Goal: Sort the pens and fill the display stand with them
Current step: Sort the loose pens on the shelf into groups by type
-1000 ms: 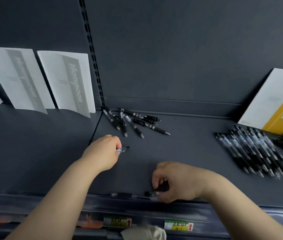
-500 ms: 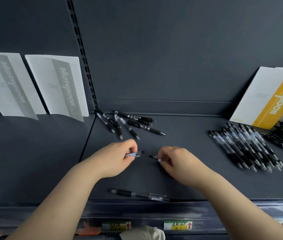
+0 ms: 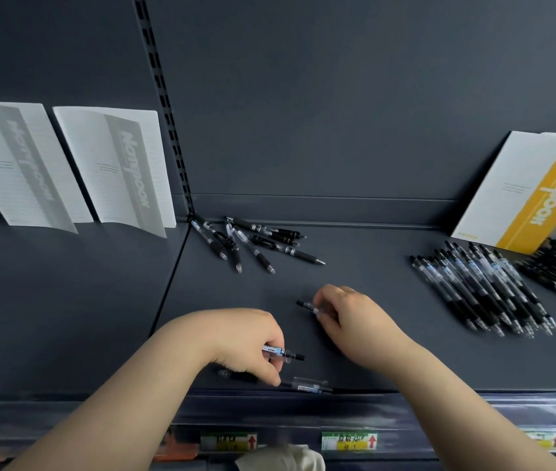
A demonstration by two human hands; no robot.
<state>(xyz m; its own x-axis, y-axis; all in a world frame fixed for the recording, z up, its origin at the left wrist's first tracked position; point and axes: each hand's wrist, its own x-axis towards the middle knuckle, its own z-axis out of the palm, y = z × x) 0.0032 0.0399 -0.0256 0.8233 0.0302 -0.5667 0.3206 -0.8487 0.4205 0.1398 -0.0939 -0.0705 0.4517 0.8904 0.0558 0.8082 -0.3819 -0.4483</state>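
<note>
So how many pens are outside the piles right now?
3: left pen in the left hand, right pen in the right hand, front pen lying at the shelf edge. Hands may hide more.

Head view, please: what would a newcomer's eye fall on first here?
The left hand grips one pen and the right hand pinches another pen at the front middle of the shelf. At right lies a neat row of pens before a leaning yellow notebook; a loose pile sits at the back.
</note>
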